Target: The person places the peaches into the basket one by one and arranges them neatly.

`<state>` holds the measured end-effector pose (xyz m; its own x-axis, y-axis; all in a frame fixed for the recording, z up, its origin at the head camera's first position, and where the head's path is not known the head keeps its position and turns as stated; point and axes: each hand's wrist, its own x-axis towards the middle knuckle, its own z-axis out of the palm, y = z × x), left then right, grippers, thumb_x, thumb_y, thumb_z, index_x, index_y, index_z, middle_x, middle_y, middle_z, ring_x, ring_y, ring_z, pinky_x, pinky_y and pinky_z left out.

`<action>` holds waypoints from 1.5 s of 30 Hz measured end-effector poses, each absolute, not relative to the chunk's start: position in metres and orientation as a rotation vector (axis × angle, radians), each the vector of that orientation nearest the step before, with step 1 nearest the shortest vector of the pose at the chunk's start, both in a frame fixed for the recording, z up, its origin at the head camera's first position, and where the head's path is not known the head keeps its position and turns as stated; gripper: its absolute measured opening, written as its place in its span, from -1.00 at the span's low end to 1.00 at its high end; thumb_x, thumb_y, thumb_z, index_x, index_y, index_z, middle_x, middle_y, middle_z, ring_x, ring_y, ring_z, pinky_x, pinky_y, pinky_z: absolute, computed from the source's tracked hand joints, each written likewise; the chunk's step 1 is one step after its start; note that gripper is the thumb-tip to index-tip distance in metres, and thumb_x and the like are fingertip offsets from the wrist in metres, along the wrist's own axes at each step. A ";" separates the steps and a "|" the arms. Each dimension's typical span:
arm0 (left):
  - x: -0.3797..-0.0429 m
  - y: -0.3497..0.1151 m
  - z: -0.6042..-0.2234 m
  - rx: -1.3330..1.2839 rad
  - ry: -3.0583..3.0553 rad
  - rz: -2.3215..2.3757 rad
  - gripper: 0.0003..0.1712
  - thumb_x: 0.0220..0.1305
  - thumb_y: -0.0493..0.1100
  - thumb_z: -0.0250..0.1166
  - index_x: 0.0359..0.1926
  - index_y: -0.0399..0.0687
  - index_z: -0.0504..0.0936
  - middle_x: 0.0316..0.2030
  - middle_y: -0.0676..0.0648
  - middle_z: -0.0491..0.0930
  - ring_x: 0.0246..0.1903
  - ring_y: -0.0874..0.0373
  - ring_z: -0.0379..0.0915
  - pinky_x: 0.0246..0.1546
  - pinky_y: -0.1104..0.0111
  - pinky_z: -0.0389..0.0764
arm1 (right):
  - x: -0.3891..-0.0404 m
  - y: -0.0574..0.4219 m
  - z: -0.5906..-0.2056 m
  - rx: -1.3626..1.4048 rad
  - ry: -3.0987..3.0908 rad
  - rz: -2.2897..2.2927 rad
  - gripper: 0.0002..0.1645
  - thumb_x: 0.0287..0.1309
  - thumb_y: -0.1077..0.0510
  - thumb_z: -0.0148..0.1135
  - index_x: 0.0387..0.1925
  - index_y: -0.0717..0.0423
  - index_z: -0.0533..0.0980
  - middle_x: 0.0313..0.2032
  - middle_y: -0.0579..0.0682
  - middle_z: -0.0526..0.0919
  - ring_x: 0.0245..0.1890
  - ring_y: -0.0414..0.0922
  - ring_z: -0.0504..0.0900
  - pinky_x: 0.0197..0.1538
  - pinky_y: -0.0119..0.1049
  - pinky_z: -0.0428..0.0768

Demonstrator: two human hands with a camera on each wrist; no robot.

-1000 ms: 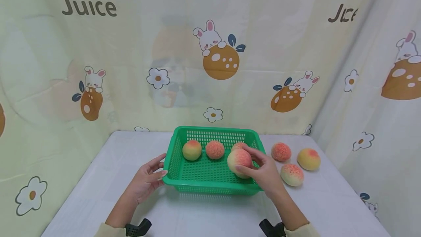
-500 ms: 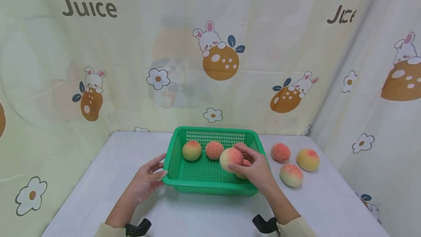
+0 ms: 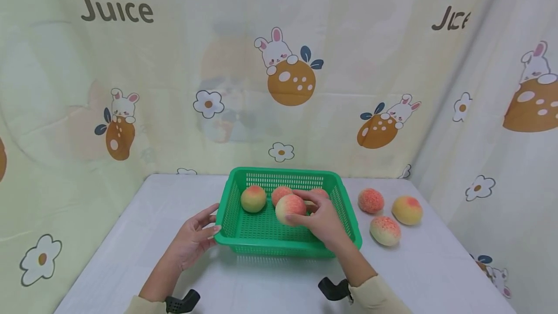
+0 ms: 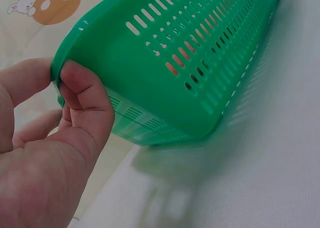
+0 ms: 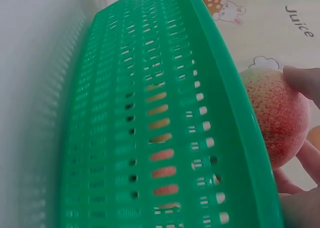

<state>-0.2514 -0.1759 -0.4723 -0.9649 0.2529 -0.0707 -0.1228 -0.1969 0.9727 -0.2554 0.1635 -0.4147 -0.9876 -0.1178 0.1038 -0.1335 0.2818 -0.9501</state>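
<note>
A green plastic basket (image 3: 279, 240) with slotted walls stands on the table. My left hand (image 3: 196, 237) pinches its left rim between thumb and fingers, seen close up in the left wrist view. Over the middle of the basket, my right hand (image 3: 320, 218) grips a pink and cream peach (image 3: 289, 210), which shows above the rim (image 5: 227, 72) in the right wrist view. Inside lie a yellow-red peach (image 3: 253, 199) at the left, a coral peach (image 3: 281, 193) partly behind the held one, and another coral peach (image 3: 321, 192) largely covered by my right hand.
To the right of the basket, a coral peach (image 3: 371, 200), a yellow peach (image 3: 407, 210) and a pink-cream peach (image 3: 385, 230) lie on the white tablecloth (image 3: 270, 285). A printed curtain (image 3: 235, 62) hangs behind the table and along its sides.
My right hand has carried the held peach leftward, from the basket's right part to its middle. My left hand stays on the rim, and the basket has not visibly moved.
</note>
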 end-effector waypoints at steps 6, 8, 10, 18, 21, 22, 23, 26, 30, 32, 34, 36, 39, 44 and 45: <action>-0.251 -0.175 -0.473 0.127 1.840 2.241 -0.17 0.39 -0.37 0.28 0.58 -0.02 0.18 0.15 -0.17 0.42 0.05 0.07 0.57 0.01 0.28 0.73 | -0.260 0.153 -0.413 0.227 -2.527 1.847 -0.24 -0.07 -0.01 0.66 0.24 -0.31 0.59 0.17 -0.18 0.61 0.07 0.01 0.59 -0.11 -0.22 0.68; -0.251 -0.175 -0.473 0.127 1.840 2.242 -0.17 0.39 -0.36 0.28 0.58 -0.02 0.18 0.15 -0.17 0.42 0.05 0.07 0.56 0.01 0.28 0.73 | -0.262 0.150 -0.412 0.200 -2.559 1.814 -0.24 -0.08 -0.04 0.66 0.23 -0.36 0.60 0.17 -0.19 0.61 0.09 0.00 0.59 -0.13 -0.24 0.66; -0.251 -0.175 -0.473 0.128 1.835 2.245 -0.17 0.38 -0.37 0.28 0.58 -0.02 0.18 0.15 -0.16 0.42 0.05 0.08 0.57 0.01 0.28 0.73 | -0.263 0.147 -0.411 0.184 -2.575 1.801 -0.24 -0.09 -0.04 0.67 0.22 -0.39 0.60 0.16 -0.18 0.62 0.10 -0.01 0.59 -0.15 -0.25 0.64; -0.250 -0.175 -0.471 0.115 1.838 2.244 -0.18 0.39 -0.37 0.28 0.58 -0.02 0.19 0.12 -0.13 0.44 0.05 0.07 0.57 0.00 0.29 0.74 | -0.271 0.133 -0.412 0.296 -2.540 1.830 -0.32 -0.04 0.03 0.64 0.18 -0.24 0.63 0.14 -0.10 0.67 0.05 -0.03 0.62 -0.16 -0.27 0.68; -0.250 -0.175 -0.471 0.110 1.844 2.241 -0.18 0.39 -0.37 0.28 0.58 -0.01 0.19 0.13 -0.15 0.43 0.05 0.07 0.57 0.00 0.29 0.74 | -0.273 0.127 -0.413 0.323 -2.549 1.817 -0.34 -0.02 0.03 0.63 0.18 -0.18 0.63 0.12 -0.06 0.67 0.05 -0.02 0.63 -0.14 -0.26 0.69; -0.250 -0.175 -0.471 0.111 1.846 2.239 -0.18 0.39 -0.37 0.28 0.58 0.00 0.19 0.14 -0.15 0.43 0.05 0.07 0.57 0.00 0.29 0.74 | -0.273 0.125 -0.413 0.325 -2.556 1.816 -0.35 -0.02 0.03 0.63 0.18 -0.18 0.63 0.12 -0.05 0.67 0.05 -0.02 0.63 -0.13 -0.26 0.69; -0.250 -0.175 -0.471 0.111 1.846 2.238 -0.18 0.39 -0.37 0.28 0.58 0.00 0.19 0.14 -0.16 0.43 0.05 0.07 0.57 0.00 0.29 0.74 | -0.274 0.123 -0.413 0.328 -2.562 1.815 -0.35 -0.01 0.04 0.62 0.18 -0.18 0.63 0.12 -0.05 0.67 0.05 -0.02 0.63 -0.13 -0.26 0.69; -0.250 -0.175 -0.471 0.121 1.841 2.237 -0.18 0.40 -0.36 0.27 0.59 0.00 0.18 0.15 -0.16 0.43 0.06 0.07 0.57 0.01 0.29 0.73 | -0.276 0.118 -0.413 0.333 -2.584 1.807 -0.33 -0.02 0.02 0.62 0.19 -0.15 0.62 0.11 -0.05 0.68 0.05 -0.03 0.64 -0.10 -0.25 0.68; -0.250 -0.176 -0.471 0.129 1.838 2.239 -0.18 0.40 -0.36 0.27 0.59 0.01 0.18 0.13 -0.14 0.43 0.05 0.08 0.58 0.01 0.29 0.73 | -0.279 0.111 -0.413 0.366 -2.599 1.803 -0.29 0.00 0.01 0.62 0.22 -0.02 0.60 0.11 -0.02 0.67 0.04 -0.02 0.64 -0.09 -0.23 0.68; -0.250 -0.175 -0.471 0.127 1.838 2.240 -0.18 0.40 -0.36 0.27 0.59 0.01 0.18 0.12 -0.14 0.44 0.05 0.08 0.57 0.01 0.29 0.73 | -0.281 0.109 -0.414 0.379 -2.600 1.809 -0.28 0.00 0.02 0.62 0.23 0.03 0.59 0.11 -0.01 0.65 0.04 -0.02 0.64 -0.09 -0.24 0.68; -0.250 -0.175 -0.471 0.125 1.841 2.240 -0.18 0.40 -0.36 0.27 0.59 0.01 0.18 0.12 -0.13 0.44 0.05 0.08 0.57 0.01 0.29 0.73 | -0.282 0.106 -0.414 0.383 -2.595 1.818 -0.28 -0.01 0.03 0.62 0.23 0.05 0.60 0.12 0.01 0.63 0.03 -0.02 0.63 -0.10 -0.25 0.68; -0.250 -0.175 -0.471 0.121 1.844 2.241 -0.18 0.40 -0.36 0.27 0.59 0.01 0.19 0.12 -0.14 0.44 0.05 0.07 0.57 0.01 0.29 0.73 | -0.284 0.104 -0.415 0.387 -2.586 1.828 -0.29 -0.01 0.05 0.62 0.21 0.06 0.61 0.13 0.03 0.60 0.03 0.00 0.63 -0.12 -0.27 0.68; -0.250 -0.174 -0.471 0.117 1.847 2.241 -0.18 0.39 -0.36 0.27 0.58 0.00 0.19 0.13 -0.14 0.44 0.06 0.07 0.57 0.01 0.28 0.73 | -0.285 0.100 -0.417 0.403 -2.571 1.847 -0.32 -0.01 0.08 0.62 0.19 0.08 0.63 0.16 0.09 0.55 0.05 0.05 0.63 -0.14 -0.27 0.70; -0.250 -0.174 -0.471 0.114 1.852 2.239 -0.18 0.39 -0.35 0.28 0.58 0.01 0.20 0.12 -0.13 0.45 0.05 0.07 0.58 0.01 0.28 0.74 | -0.288 0.094 -0.419 0.426 -2.566 1.844 -0.34 -0.02 0.10 0.62 0.18 0.07 0.65 0.15 0.13 0.51 0.06 0.09 0.62 -0.19 -0.28 0.71; -0.250 -0.174 -0.471 0.115 1.851 2.239 -0.18 0.39 -0.35 0.29 0.58 0.02 0.20 0.11 -0.13 0.45 0.04 0.08 0.59 0.01 0.28 0.74 | -0.289 0.093 -0.419 0.424 -2.576 1.838 -0.34 -0.01 0.10 0.62 0.19 0.05 0.65 0.14 0.12 0.51 0.07 0.08 0.61 -0.19 -0.28 0.71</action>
<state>-0.2498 -0.1744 -0.4713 -0.9697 0.2280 -0.0877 -0.1290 -0.1730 0.9764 -0.2885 0.0931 -0.4194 -0.9635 -0.2434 0.1115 -0.1846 0.3026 -0.9350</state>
